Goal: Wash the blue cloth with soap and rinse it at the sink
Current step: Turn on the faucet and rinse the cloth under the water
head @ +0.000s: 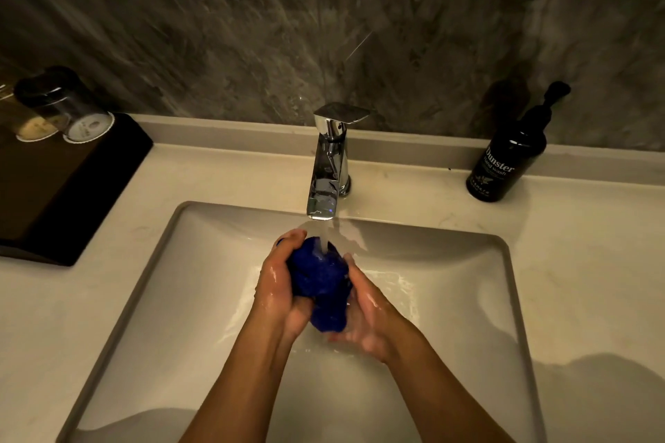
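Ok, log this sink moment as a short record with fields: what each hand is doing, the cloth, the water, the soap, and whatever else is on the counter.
left hand: left hand grips the blue cloth, fingers curled over its top
right hand: right hand holds the cloth from the other side
cloth: bunched into a wad, wet, over the sink
water: running from the tap onto the cloth
soap: black hand wash bottle, upright on the counter right of the tap, untouched
other: black tray at left, with upturned glasses
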